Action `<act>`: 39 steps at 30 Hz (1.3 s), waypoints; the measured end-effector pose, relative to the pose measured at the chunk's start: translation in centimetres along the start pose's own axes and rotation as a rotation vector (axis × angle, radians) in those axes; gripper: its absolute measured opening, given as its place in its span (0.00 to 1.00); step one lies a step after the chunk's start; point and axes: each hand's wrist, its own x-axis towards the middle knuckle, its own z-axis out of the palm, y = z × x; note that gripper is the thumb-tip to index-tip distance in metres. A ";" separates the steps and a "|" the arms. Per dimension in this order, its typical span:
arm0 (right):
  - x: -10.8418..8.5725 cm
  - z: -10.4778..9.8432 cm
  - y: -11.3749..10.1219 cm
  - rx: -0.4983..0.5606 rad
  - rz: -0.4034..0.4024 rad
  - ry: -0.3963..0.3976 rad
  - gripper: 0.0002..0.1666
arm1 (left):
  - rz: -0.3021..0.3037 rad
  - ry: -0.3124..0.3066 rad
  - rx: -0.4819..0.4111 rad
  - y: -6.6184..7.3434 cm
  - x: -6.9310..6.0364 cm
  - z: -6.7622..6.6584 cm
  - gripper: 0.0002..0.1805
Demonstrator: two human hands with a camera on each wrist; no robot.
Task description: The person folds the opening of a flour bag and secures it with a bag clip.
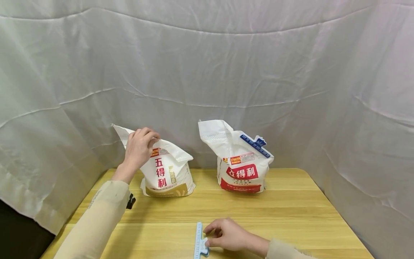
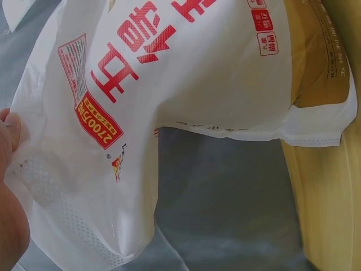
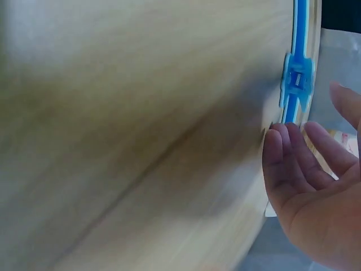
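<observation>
My left hand [image 1: 139, 145] grips the folded top of a white flour bag [image 1: 176, 171] with red lettering and a gold base, standing at the back left. In the left wrist view, the thumb presses on the upper edge of that flour bag [image 2: 225, 84]. A light-blue sealing clip [image 1: 198, 239] lies on the table near its front. Beside the clip's handle is my right hand [image 1: 229, 235], fingers loosely bent. In the right wrist view, the fingertips of the right hand [image 3: 316, 186] come close to the sealing clip [image 3: 299, 73]; contact is unclear.
Another flour bag [image 1: 240, 174], with red print, stands at the back right. A dark-blue sealing clip [image 1: 255, 145] sits across its folded top. Grey cloth [image 1: 207, 72] hangs behind and beside the wooden table [image 1: 275, 212]. A small black object [image 1: 130, 201] shows by my left sleeve.
</observation>
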 end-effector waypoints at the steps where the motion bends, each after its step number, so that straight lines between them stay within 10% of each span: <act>1: 0.0 0.1 0.1 -0.011 -0.012 -0.005 0.17 | -0.002 -0.002 0.000 0.0 0.0 0.0 0.04; 24: -0.1 1.1 -0.1 -0.181 -0.062 -0.007 0.17 | -0.026 -0.004 0.001 0.0 -0.2 -0.1 0.04; 39: -0.3 1.0 0.2 0.090 0.040 0.013 0.18 | -0.035 -0.012 -0.001 0.0 -0.3 0.1 0.04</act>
